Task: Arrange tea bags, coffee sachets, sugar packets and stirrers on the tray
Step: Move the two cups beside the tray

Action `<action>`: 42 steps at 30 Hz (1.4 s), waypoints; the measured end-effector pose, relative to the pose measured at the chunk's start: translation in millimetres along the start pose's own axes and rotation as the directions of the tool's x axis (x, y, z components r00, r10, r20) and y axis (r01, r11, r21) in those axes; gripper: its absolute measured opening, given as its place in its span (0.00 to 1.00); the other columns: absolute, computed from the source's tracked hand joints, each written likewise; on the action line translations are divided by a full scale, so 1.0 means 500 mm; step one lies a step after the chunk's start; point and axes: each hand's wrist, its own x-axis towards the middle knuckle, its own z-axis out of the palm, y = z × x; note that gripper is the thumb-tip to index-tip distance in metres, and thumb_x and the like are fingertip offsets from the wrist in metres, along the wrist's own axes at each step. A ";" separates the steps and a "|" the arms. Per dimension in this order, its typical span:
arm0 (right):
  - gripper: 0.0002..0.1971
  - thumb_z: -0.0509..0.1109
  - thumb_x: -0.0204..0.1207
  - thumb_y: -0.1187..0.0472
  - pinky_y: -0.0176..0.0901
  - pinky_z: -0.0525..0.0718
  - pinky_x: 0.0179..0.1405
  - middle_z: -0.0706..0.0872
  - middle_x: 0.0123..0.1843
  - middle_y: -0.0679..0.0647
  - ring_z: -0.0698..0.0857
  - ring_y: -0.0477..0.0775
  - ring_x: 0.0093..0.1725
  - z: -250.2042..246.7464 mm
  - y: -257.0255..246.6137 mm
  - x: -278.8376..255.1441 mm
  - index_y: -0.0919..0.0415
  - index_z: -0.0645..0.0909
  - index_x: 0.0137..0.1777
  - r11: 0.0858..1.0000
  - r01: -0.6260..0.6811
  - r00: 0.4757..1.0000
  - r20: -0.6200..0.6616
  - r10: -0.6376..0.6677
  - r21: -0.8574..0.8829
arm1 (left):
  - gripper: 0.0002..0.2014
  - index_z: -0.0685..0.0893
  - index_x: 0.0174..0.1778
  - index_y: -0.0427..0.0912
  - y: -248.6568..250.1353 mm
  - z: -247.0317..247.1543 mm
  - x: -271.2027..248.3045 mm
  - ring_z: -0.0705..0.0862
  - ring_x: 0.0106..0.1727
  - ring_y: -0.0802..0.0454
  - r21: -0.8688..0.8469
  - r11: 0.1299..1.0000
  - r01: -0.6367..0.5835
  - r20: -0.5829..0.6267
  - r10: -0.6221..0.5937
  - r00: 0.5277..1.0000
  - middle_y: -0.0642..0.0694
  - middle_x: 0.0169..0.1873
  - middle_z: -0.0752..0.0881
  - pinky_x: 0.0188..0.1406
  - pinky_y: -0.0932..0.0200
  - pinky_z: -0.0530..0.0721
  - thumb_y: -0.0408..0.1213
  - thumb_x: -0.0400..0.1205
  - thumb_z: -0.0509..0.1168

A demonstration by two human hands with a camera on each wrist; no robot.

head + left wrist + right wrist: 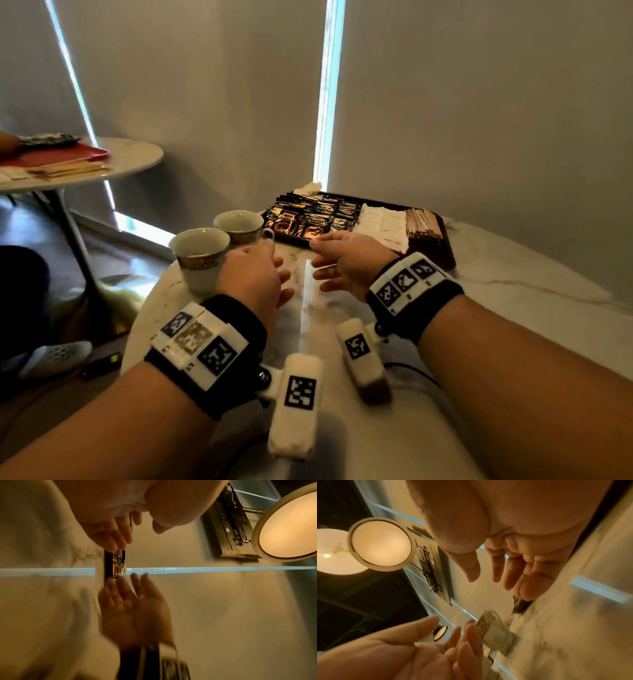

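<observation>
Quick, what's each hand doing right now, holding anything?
Left hand: open, holding nothing.
Right hand: open, holding nothing.

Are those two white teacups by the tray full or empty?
Empty, as far as the head view shows: both white gold-banded teacups stand upright on the marble table, pale insides bare.
</observation>
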 end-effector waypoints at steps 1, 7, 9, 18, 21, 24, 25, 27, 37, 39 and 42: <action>0.07 0.69 0.84 0.56 0.54 0.86 0.52 0.82 0.51 0.60 0.83 0.59 0.47 0.025 -0.004 0.010 0.58 0.79 0.57 1.000 -0.008 1.000 0.012 0.008 -0.015 | 0.11 0.79 0.65 0.47 -0.002 -0.012 -0.004 0.85 0.47 0.51 -0.006 1.000 -0.005 -0.012 0.005 1.000 0.46 0.54 0.86 0.35 0.52 0.81 0.45 0.90 0.60; 0.17 0.63 0.87 0.53 0.58 0.89 0.57 0.82 0.51 0.60 0.84 0.59 0.47 0.108 -0.032 0.069 0.56 0.76 0.73 0.995 -0.029 0.999 -0.026 0.027 -0.097 | 0.24 0.72 0.78 0.35 -0.009 -0.061 0.017 0.87 0.43 0.47 0.067 0.989 -0.134 -0.031 0.136 0.990 0.34 0.66 0.85 0.38 0.48 0.85 0.44 0.89 0.62; 0.19 0.62 0.88 0.51 0.59 0.89 0.57 0.83 0.50 0.59 0.85 0.58 0.46 0.121 -0.036 0.081 0.53 0.74 0.77 0.992 -0.044 0.999 -0.024 0.042 -0.118 | 0.24 0.72 0.78 0.35 -0.010 -0.066 0.028 0.86 0.42 0.49 0.049 0.991 -0.127 -0.021 0.128 0.992 0.35 0.66 0.85 0.36 0.50 0.84 0.45 0.90 0.60; 0.17 0.62 0.88 0.52 0.55 0.89 0.50 0.84 0.46 0.59 0.86 0.59 0.45 0.158 -0.032 0.133 0.64 0.80 0.66 0.992 -0.026 1.000 0.011 0.028 -0.122 | 0.19 0.70 0.80 0.50 -0.015 -0.059 0.050 0.92 0.44 0.51 -0.034 0.999 -0.006 0.015 0.006 1.000 0.46 0.50 0.89 0.29 0.53 0.86 0.42 0.92 0.56; 0.19 0.62 0.87 0.54 0.54 0.89 0.53 0.82 0.43 0.54 0.85 0.58 0.47 0.163 -0.028 0.143 0.67 0.79 0.70 0.990 0.013 0.998 0.055 -0.005 -0.137 | 0.18 0.72 0.79 0.45 -0.018 -0.060 0.057 0.90 0.54 0.47 0.034 0.999 -0.032 0.037 0.031 0.999 0.46 0.56 0.87 0.46 0.46 0.90 0.42 0.92 0.55; 0.08 0.63 0.86 0.57 0.61 0.87 0.63 0.82 0.45 0.54 0.84 0.59 0.52 0.161 -0.025 0.149 0.57 0.80 0.48 0.994 0.009 0.998 0.068 -0.001 -0.113 | 0.12 0.77 0.70 0.51 -0.014 -0.064 0.069 0.91 0.53 0.47 -0.034 0.999 0.033 -0.016 -0.033 0.999 0.47 0.50 0.88 0.39 0.51 0.87 0.42 0.92 0.58; 0.09 0.63 0.86 0.57 0.62 0.86 0.64 0.82 0.47 0.55 0.84 0.59 0.53 0.159 -0.024 0.148 0.54 0.77 0.43 0.994 0.001 0.998 0.060 0.005 -0.113 | 0.11 0.77 0.69 0.51 -0.015 -0.066 0.076 0.90 0.52 0.48 -0.017 1.000 0.024 -0.012 -0.024 1.000 0.47 0.53 0.87 0.41 0.51 0.88 0.41 0.91 0.59; 0.11 0.62 0.86 0.56 0.64 0.86 0.64 0.83 0.47 0.56 0.85 0.60 0.52 0.150 -0.023 0.149 0.52 0.75 0.41 0.996 0.001 0.999 0.039 0.003 -0.093 | 0.16 0.74 0.75 0.47 -0.017 -0.070 0.086 0.88 0.51 0.51 0.002 1.000 -0.018 0.017 0.018 1.000 0.47 0.59 0.84 0.46 0.49 0.89 0.39 0.91 0.59; 0.08 0.64 0.87 0.56 0.51 0.87 0.40 0.87 0.46 0.60 0.86 0.58 0.46 -0.010 -0.015 0.070 0.58 0.81 0.51 0.960 0.093 0.983 -0.176 -0.047 0.263 | 0.12 0.81 0.66 0.51 0.025 -0.044 0.116 0.84 0.49 0.54 -0.075 0.997 -0.010 -0.047 0.006 0.999 0.50 0.50 0.86 0.39 0.53 0.80 0.48 0.89 0.63; 0.08 0.64 0.87 0.56 0.49 0.86 0.38 0.88 0.47 0.61 0.87 0.60 0.47 -0.075 -0.011 0.040 0.59 0.81 0.53 0.936 0.143 0.966 -0.252 -0.062 0.320 | 0.09 0.81 0.62 0.52 0.044 -0.019 0.114 0.84 0.48 0.55 -0.043 0.997 -0.060 0.022 0.061 0.998 0.50 0.50 0.87 0.41 0.51 0.79 0.47 0.89 0.62; 0.08 0.62 0.88 0.56 0.50 0.84 0.40 0.87 0.42 0.59 0.86 0.58 0.44 -0.184 -0.002 -0.011 0.59 0.80 0.55 0.901 0.222 0.925 -0.374 -0.073 0.372 | 0.09 0.81 0.62 0.52 0.069 0.030 0.108 0.84 0.45 0.54 -0.012 0.992 -0.127 0.161 0.127 0.979 0.50 0.45 0.88 0.41 0.50 0.80 0.47 0.89 0.63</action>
